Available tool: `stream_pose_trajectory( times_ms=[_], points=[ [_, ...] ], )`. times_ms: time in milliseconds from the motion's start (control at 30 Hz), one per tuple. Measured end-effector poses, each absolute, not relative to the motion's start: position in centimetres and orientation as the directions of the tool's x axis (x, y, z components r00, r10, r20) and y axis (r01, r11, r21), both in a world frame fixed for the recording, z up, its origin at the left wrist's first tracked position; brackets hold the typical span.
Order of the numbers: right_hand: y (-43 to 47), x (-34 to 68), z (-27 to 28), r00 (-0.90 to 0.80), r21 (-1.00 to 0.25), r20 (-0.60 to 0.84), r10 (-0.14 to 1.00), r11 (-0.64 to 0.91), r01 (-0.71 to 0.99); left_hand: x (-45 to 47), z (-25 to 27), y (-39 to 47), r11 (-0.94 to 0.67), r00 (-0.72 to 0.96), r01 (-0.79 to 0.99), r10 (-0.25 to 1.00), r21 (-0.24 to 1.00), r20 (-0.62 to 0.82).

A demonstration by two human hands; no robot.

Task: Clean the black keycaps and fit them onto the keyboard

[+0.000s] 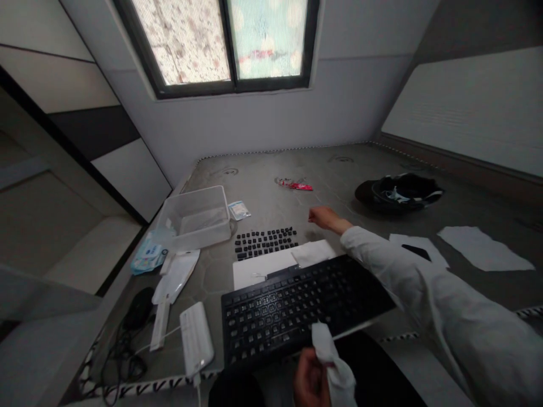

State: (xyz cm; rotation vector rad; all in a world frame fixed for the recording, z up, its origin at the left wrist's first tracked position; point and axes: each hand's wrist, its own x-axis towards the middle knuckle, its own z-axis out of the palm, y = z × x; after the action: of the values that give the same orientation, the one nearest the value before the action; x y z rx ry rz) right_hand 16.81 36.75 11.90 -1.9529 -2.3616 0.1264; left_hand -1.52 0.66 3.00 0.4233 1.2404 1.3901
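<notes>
A black keyboard (275, 311) lies tilted toward me across my lap. Bare switch sockets show over much of its left and middle part. Below its front edge, my left hand (311, 377) is closed around a crumpled white wipe (326, 346). My right hand (326, 218) is stretched out beyond the keyboard, above the grey mat, with its fingers curled together. Whatever those fingers might hold cannot be made out. Left of that hand, rows of loose black keycaps (266, 242) are laid out on the mat. A white sheet (254, 268) lies between keycaps and keyboard.
To the left are a clear plastic bin (197, 217), a blue-white wipes packet (148, 254), a white power bank (196, 338) and a mouse (141, 305) with its cable. A red strip (301, 186) lies farther back. On the right sit a dark cap (399, 193) and white papers (483, 249).
</notes>
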Motion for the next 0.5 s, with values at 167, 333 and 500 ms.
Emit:
stream_pose_trajectory(
  times_ms=[167,333,500],
  points=[
    [28.8,17.1,17.8,-0.257,-0.223,0.126,0.958,0.28,0.934,-2.8,5.4,1.2,0.082,-0.25,-0.5,0.939,0.862,-0.235],
    [17.1,14.9,20.0,-0.297,-0.406,0.281,0.913,0.394,0.825,-3.8,5.6,1.4,0.014,-0.271,-0.444,0.951,0.896,-0.149],
    [5.5,9.8,14.6,-0.135,-0.835,0.255,0.957,0.288,0.468,-4.4,5.3,0.9,0.027,-0.373,-0.451,0.902,0.892,-0.215]
  ],
)
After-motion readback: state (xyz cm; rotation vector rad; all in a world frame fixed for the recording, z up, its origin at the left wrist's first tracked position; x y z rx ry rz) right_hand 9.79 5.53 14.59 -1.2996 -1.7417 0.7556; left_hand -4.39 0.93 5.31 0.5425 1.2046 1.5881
